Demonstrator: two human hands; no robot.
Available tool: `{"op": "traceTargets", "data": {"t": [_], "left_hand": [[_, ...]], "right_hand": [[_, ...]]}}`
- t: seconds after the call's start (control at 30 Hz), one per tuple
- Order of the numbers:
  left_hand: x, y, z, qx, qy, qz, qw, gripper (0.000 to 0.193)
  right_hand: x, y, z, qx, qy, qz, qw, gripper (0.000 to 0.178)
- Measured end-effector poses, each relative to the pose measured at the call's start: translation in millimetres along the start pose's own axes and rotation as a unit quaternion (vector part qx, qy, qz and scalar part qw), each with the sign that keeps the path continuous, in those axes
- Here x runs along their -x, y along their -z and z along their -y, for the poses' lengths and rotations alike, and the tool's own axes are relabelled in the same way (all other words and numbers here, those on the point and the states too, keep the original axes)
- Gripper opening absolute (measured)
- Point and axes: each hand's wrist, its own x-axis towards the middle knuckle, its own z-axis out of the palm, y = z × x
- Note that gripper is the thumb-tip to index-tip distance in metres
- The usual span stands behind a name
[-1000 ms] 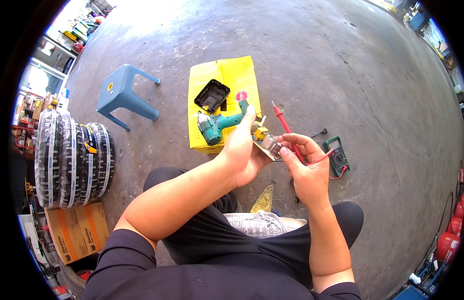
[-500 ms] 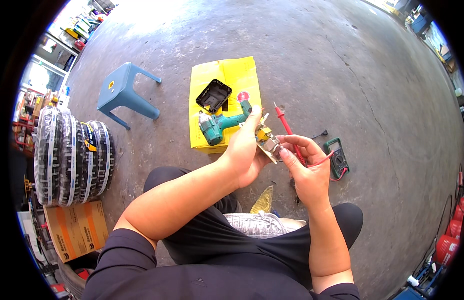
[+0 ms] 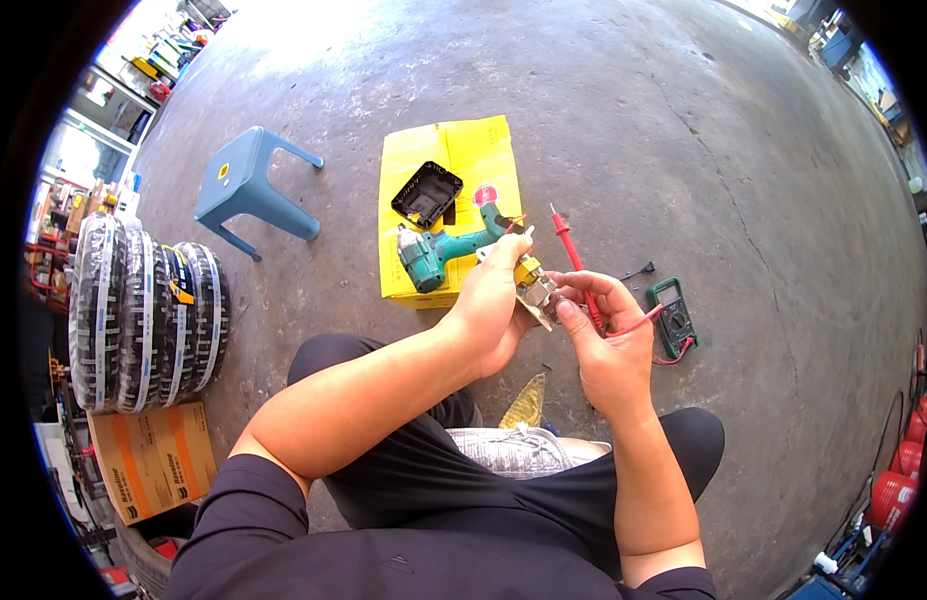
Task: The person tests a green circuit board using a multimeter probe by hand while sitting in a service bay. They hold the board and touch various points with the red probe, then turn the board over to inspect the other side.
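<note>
My left hand point(image 3: 487, 305) is closed round a bare battery pack point(image 3: 536, 287) with yellow parts and metal strips, tilted above my lap. My right hand point(image 3: 616, 360) has its thumb and fingers bent at the pack's right end. A red multimeter probe point(image 3: 574, 250) lies across these fingers, tip pointing up and away; its red lead runs over the hand. Whatever the right fingertips pinch is partly hidden. Right of my hands, a green-framed multimeter point(image 3: 674, 318) rests on the floor. Beyond my left hand, a green cordless power tool point(image 3: 431, 262) and an open black plastic case point(image 3: 428, 194) lie on a yellow box point(image 3: 464, 145).
A blue plastic stool point(image 3: 246, 180) stands at the left. Wrapped tyres point(image 3: 144, 310) are lined up at the far left beside a cardboard box point(image 3: 149, 455). A small black part point(image 3: 639, 270) is on the floor near the multimeter. Red drums point(image 3: 894, 490) stand at the right edge.
Both hands have shifted only slightly. The pack has turned a little in my left hand, and the red probe has moved slightly with my right hand.
</note>
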Motion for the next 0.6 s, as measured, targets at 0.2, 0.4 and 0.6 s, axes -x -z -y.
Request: {"op": "traceTargets", "data": {"t": [0.2,0.4,0.6], "left_hand": [[1.3,-1.6,2.5,-0.013,-0.02,-0.002,1.0,0.022],[4.3,-4.5,9.7,-0.043,-0.093,0.031,0.994,0.028],[2.5,-3.5,7.8,-0.068,-0.141,0.02,0.987,0.031]], "right_hand": [[1.4,2.6,-1.3,0.019,-0.01,0.01,1.0,0.024],[1.3,-3.6,-9.2,0.023,0.016,-0.033,0.999,0.021],[2.2,1.8,-9.2,0.095,-0.051,-0.031,0.994,0.02]]}}
